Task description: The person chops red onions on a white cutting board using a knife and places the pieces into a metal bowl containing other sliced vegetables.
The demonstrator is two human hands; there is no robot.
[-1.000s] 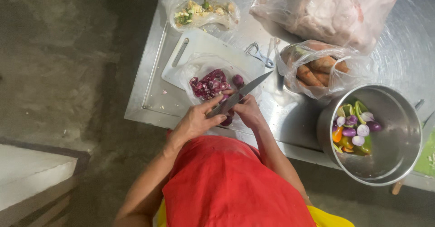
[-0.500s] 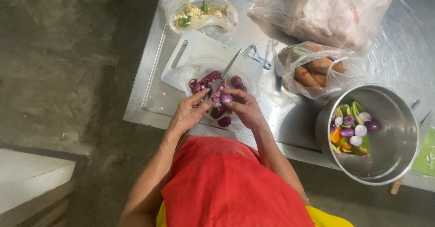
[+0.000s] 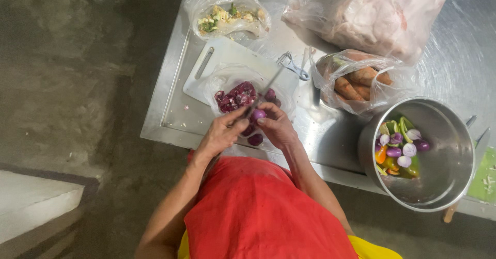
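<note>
shallot in one hand, blade in the other, over the board

head view: looking straight down on a steel table (image 3: 170, 119), and both hands meet just over its near edge. the left hand (image 3: 222, 135) is curled shut round a knife handle, the thin blade of the knife (image 3: 268, 89) running up and away toward the peeler (image 3: 292, 65). the right hand (image 3: 276, 127) is cupped, fingertips pinching a small purple shallot (image 3: 258, 115) right against the blade's base, held up off the surface so the skin can come away in the air. below them sits a clear bag of red shallots and skins (image 3: 235, 95), spread open on the white cutting board (image 3: 217, 57), apparently placed to catch what falls. one loose shallot (image 3: 255, 139) lies near the table's lip.

room to move: not much to the right, where a bag of carrots (image 3: 361, 81) crowds close, and beyond it a steel pot (image 3: 449, 155) holds peeled shallots and coloured peppers, within easy reach of the right hand. a large bag of pale meat (image 3: 372, 8) fills the far side, a smaller bag of scraps (image 3: 227, 16) the far left corner. the left strip of table and the concrete floor beside it are open.
</note>
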